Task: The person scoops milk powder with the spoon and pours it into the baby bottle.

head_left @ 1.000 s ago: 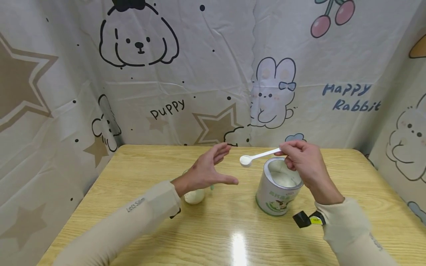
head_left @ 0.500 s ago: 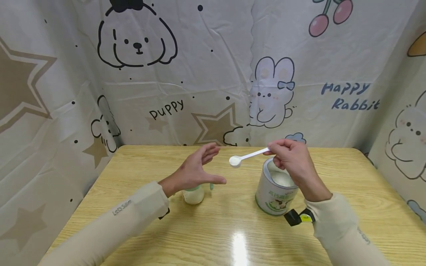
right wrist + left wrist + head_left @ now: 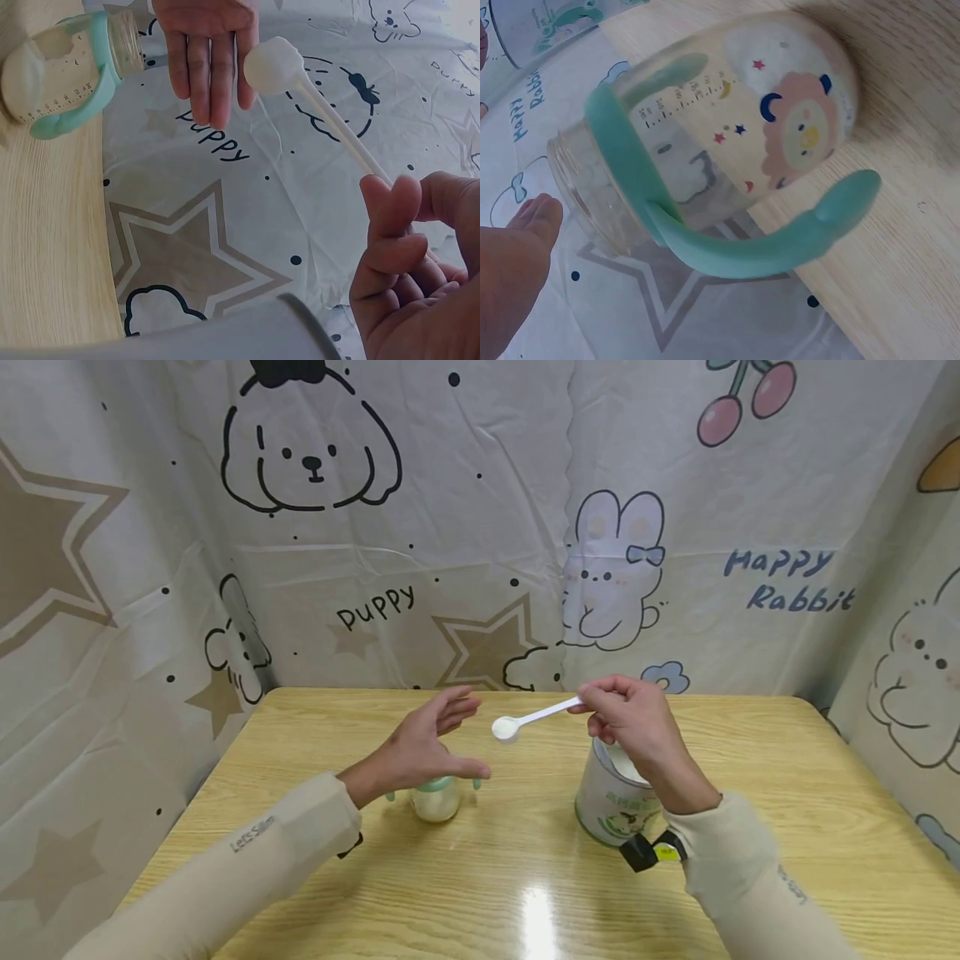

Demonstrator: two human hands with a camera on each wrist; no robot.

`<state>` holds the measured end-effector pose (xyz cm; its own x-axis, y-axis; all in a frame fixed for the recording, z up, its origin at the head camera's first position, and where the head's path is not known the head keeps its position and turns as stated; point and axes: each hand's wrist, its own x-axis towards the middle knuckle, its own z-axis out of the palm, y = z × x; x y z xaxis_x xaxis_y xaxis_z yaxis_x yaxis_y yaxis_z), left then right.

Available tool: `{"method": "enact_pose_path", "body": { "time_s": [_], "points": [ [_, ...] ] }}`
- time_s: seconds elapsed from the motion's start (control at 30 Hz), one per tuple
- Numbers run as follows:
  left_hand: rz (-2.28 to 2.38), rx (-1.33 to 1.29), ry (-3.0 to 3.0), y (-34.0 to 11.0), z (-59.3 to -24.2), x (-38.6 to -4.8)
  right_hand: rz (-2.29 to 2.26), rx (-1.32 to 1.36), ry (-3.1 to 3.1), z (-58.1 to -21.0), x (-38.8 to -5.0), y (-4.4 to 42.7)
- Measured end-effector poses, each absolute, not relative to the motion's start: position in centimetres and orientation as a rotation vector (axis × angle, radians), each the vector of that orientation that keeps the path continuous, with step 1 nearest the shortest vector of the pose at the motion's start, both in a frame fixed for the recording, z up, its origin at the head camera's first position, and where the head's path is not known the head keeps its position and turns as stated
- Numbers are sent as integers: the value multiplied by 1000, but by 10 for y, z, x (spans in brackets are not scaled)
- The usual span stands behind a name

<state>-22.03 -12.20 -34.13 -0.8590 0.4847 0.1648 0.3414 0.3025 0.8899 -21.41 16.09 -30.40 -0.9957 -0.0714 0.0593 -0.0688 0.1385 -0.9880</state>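
My right hand (image 3: 630, 722) pinches the handle of a white measuring scoop (image 3: 536, 716). White powder fills the scoop's bowl, which is level in the air between my hands. My left hand (image 3: 423, 739) is held with straight fingers and thumb apart, touching nothing, just left of the scoop. Below and behind it stands a clear baby bottle (image 3: 727, 127) with green handles and no lid, holding pale contents. Its open neck shows in the left wrist view. Under my right hand a white milk powder tin (image 3: 611, 802) stands uncovered, partly hidden by the hand.
Everything stands on a light wooden table (image 3: 525, 877). A printed fabric curtain (image 3: 480, 527) hangs behind the table and along both sides.
My right hand has carried the scoop leftward, away from above the tin. My left hand has also moved left, uncovering more of the bottle. Tin and bottle have not moved.
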Motion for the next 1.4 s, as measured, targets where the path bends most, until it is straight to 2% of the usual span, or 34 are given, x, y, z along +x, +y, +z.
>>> {"method": "enact_pose_path", "body": {
  "time_s": [0.93, 1.4],
  "points": [
    [1443, 647, 2615, -165, -360, -212, -2036, -172, 2207, -310, -218, 128],
    [1457, 621, 2600, -172, -373, -209, -2008, -251, 2192, -319, -214, 107]
  ]
}}
